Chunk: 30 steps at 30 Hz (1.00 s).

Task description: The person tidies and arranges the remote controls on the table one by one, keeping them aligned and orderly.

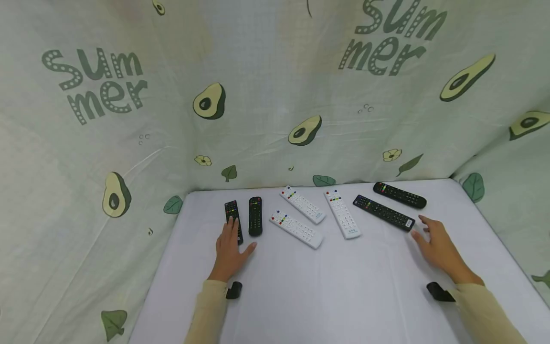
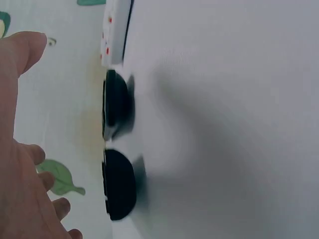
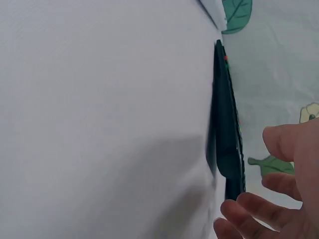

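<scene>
My left hand [image 1: 229, 250] is spread over the lower part of the leftmost black remote control [image 1: 232, 210], overlapping it in the head view. In the left wrist view its fingers are raised and hold nothing. Just right of it lies a second black remote control [image 1: 255, 216]. On the other side, my right hand [image 1: 439, 248] has thumb and fingers apart, close to the near end of a long black remote control [image 1: 384, 212] with a pale label. Behind that one lies another black remote control [image 1: 399, 195]. No remote is gripped by either hand.
Between the hands lie three white remote controls: an upper one [image 1: 303, 205], a lower one [image 1: 296, 229] and a steeper one [image 1: 342, 214]. They rest on a white-covered table [image 1: 326, 296]. A cloth printed with avocados [image 1: 258, 157] hangs behind and at both sides.
</scene>
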{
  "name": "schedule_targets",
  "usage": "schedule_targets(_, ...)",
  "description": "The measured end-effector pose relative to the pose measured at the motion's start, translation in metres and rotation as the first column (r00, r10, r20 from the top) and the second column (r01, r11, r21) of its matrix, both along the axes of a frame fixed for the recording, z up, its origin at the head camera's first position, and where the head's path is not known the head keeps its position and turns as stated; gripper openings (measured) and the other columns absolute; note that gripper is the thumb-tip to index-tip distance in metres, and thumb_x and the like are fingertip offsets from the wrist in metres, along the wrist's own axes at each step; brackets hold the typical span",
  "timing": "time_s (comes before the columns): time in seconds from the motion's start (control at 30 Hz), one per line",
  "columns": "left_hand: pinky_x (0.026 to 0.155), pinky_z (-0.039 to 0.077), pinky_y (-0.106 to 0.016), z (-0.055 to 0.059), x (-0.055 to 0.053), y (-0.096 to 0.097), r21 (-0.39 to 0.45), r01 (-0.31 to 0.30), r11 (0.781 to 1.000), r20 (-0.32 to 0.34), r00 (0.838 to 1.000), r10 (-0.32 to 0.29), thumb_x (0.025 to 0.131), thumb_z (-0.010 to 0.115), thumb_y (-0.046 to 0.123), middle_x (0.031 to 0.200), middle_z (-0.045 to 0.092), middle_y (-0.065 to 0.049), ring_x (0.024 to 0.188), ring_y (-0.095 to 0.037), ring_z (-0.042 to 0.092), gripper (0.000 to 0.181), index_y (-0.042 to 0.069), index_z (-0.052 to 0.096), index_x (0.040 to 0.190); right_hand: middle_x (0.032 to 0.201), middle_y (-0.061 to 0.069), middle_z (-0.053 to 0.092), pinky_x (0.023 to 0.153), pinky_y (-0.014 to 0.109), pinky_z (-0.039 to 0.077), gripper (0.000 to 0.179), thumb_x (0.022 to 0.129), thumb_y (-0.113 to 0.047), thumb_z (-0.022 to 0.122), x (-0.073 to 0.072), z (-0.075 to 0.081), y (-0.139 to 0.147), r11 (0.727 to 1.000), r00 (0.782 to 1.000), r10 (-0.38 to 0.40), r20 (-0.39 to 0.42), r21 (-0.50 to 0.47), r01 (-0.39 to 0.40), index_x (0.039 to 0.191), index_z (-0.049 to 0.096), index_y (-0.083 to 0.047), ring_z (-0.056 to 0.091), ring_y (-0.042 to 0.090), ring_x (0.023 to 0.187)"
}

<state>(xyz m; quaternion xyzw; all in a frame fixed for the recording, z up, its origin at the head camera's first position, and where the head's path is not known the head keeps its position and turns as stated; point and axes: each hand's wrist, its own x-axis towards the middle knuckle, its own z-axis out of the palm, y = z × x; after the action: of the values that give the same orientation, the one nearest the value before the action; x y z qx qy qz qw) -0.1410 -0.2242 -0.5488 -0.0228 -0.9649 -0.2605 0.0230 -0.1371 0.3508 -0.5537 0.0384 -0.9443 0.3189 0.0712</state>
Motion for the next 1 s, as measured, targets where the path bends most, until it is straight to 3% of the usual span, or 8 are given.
schedule_targets(0.27, 0.124, 0.02, -0.07, 0.007, 0.001, 0.031, 0.012, 0.072, 0.997, -0.062, 0.996, -0.071, 0.097, 0.074, 0.043, 0.175, 0.018, -0.021, 0.159, -0.047, 0.018, 0.095, 0.001, 0.025, 0.166, 0.126, 0.047, 0.048, 0.089, 0.071, 0.051, 0.047, 0.106, -0.008, 0.056, -0.019, 0.004, -0.004, 0.997, 0.999, -0.033, 0.022, -0.063, 0.035, 0.139, 0.044, 0.023, 0.06, 0.063, 0.106)
schedule_targets(0.5, 0.124, 0.022, -0.071, 0.008, 0.004, 0.06, 0.049, 0.142, 0.989, -0.051, 0.989, -0.14, 0.099, 0.073, 0.042, 0.175, 0.019, -0.017, 0.159, -0.044, 0.02, 0.09, 0.001, 0.029, 0.165, 0.123, 0.044, 0.054, 0.089, 0.067, 0.051, 0.043, 0.106, -0.01, 0.054, -0.028, 0.005, -0.007, 0.995, 0.993, -0.083, 0.088, -0.047, 0.087, 0.137, 0.05, 0.019, 0.06, 0.058, 0.106)
schedule_targets(0.7, 0.123, 0.025, -0.07, 0.008, 0.005, 0.084, 0.068, 0.204, 0.977, -0.056, 0.978, -0.2, 0.099, 0.073, 0.04, 0.175, 0.02, -0.018, 0.158, -0.045, 0.022, 0.088, 0.001, 0.031, 0.164, 0.118, 0.044, 0.056, 0.085, 0.066, 0.051, 0.037, 0.102, -0.005, 0.057, -0.031, 0.003, -0.008, 0.994, 0.992, -0.102, 0.079, -0.039, 0.106, 0.132, 0.058, 0.017, 0.062, 0.057, 0.103)
schedule_targets(1.0, 0.126, 0.025, -0.063, 0.011, 0.005, 0.125, 0.086, 0.291, 0.953, -0.032, 0.957, -0.289, 0.101, 0.071, 0.04, 0.175, 0.02, -0.014, 0.161, -0.037, 0.021, 0.084, 0.005, 0.03, 0.166, 0.116, 0.043, 0.055, 0.084, 0.066, 0.052, 0.036, 0.1, -0.001, 0.058, -0.033, 0.0, -0.007, 0.99, 0.984, -0.134, 0.113, -0.03, 0.138, 0.131, 0.059, 0.017, 0.061, 0.057, 0.103)
